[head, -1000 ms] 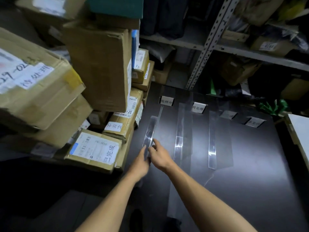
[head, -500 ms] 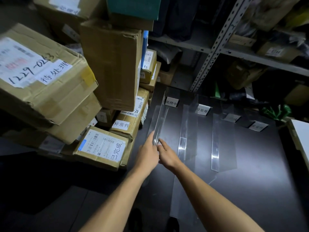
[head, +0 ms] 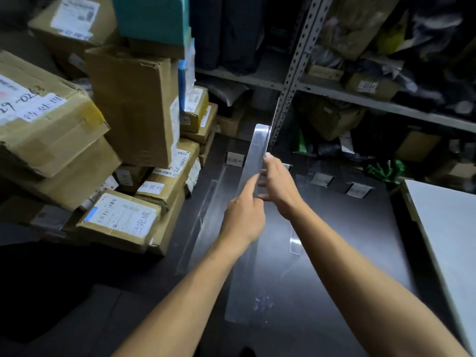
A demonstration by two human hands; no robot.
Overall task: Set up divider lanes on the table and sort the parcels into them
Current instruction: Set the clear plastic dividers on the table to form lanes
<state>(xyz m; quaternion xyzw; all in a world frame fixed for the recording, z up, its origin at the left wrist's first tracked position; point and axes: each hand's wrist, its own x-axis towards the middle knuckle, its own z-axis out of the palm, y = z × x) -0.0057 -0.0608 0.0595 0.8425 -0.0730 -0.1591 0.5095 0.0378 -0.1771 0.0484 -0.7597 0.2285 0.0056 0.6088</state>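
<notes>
Dim storeroom shelving (head: 334, 91) stands behind a dark table (head: 347, 240), with cardboard parcels (head: 134, 106) stacked along its left edge. Both hands meet above the table's middle on a clear divider strip (head: 257, 148), raised off the surface and tilted up toward the shelves. Left hand (head: 244, 215) touches its near part with the forefinger stretched out; right hand (head: 279, 184) wraps its fingers round the strip. Another clear divider (head: 203, 215) lies flat nearer the parcels. Small label cards (head: 356, 189) stand along the far side
</notes>
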